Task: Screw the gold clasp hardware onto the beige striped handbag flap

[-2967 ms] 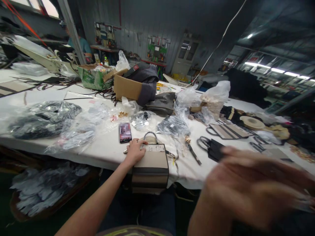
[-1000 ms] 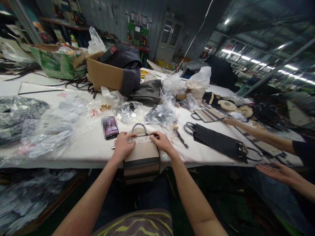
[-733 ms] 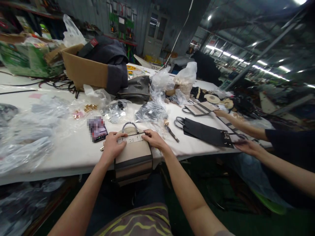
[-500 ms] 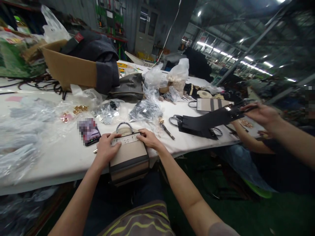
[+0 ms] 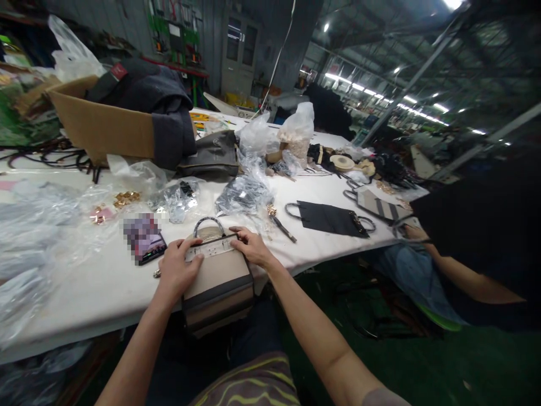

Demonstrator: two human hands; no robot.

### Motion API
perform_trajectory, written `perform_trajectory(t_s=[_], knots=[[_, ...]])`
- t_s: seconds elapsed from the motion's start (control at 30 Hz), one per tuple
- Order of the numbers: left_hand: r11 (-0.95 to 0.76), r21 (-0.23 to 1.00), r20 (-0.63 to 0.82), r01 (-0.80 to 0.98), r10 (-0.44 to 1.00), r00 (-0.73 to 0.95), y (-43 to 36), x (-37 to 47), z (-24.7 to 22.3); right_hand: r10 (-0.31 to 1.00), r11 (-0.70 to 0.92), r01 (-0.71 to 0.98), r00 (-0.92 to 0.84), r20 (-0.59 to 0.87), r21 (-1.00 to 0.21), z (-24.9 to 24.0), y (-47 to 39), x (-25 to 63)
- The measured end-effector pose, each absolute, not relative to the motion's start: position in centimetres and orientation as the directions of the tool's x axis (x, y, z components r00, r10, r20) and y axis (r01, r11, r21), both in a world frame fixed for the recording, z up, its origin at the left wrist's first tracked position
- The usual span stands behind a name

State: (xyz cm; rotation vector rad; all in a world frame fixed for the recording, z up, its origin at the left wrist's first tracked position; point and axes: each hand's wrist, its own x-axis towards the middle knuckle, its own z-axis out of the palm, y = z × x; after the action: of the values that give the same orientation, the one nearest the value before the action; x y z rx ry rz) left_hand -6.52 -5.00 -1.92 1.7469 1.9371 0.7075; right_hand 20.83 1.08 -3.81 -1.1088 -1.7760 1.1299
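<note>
A beige and black handbag panel (image 5: 217, 276) lies partly on the table's near edge and hangs over it towards my lap. Its looped handle (image 5: 209, 226) stands up at the far end. My left hand (image 5: 181, 265) grips the panel's upper left edge, thumb on top. At the upper right corner, my right hand (image 5: 249, 245) pinches the edge between thumb and fingers. Between the hands runs a pale strip (image 5: 212, 248) with small holes or marks. Just left of my left hand lies a phone (image 5: 146, 239), its screen lit.
Plastic bags of fittings (image 5: 243, 194) and a cardboard box (image 5: 101, 127) of dark cloth lie beyond. To the right are a black bag panel (image 5: 332, 219) with handles and another beige bag panel (image 5: 374, 204), near a co-worker's hand (image 5: 416, 232). The table edge (image 5: 304, 268) runs in front.
My hands keep their hold at the same places on the panel. The black bag panel, lifted by the co-worker before, now lies flat on the table. The view has shifted slightly.
</note>
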Motion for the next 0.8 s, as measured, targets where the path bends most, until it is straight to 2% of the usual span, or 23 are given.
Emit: perform_trajectory(t_s=[0.27,0.37,0.53,0.6,0.7,0.8], knots=[[0.122,0.626,-0.023,0.77,0.99,-0.138,-4.0,-7.0,-3.0,0.949,0.227,0.42,-0.299,0.102,-0.878,-2.7,0.8,20.1],[0.108,0.622,-0.018,0.776,0.992,-0.125,-3.5,-7.4,-3.6,0.961,0.204,0.425,-0.261,0.096,-0.882,-3.1,0.7,19.8],[0.115,0.623,-0.044,0.774,0.993,-0.112,-3.3,-7.7,-3.6,0.945,0.274,0.412,-0.285,0.163,-0.869,-2.1,3.2,21.8],[0.122,0.623,-0.048,0.772,0.992,-0.118,-3.3,-7.7,-3.5,0.958,0.283,0.559,-0.2,0.204,-0.78,-0.7,5.4,23.5],[0.134,0.635,-0.041,0.761,0.989,-0.14,-3.4,-7.6,-3.5,0.97,0.211,0.816,-0.106,0.218,-0.539,1.1,8.6,25.9],[0.134,0.665,-0.016,0.735,0.986,-0.165,-3.4,-7.6,-3.4,0.976,0.183,0.871,-0.106,0.19,-0.456,1.4,10.9,26.9]])
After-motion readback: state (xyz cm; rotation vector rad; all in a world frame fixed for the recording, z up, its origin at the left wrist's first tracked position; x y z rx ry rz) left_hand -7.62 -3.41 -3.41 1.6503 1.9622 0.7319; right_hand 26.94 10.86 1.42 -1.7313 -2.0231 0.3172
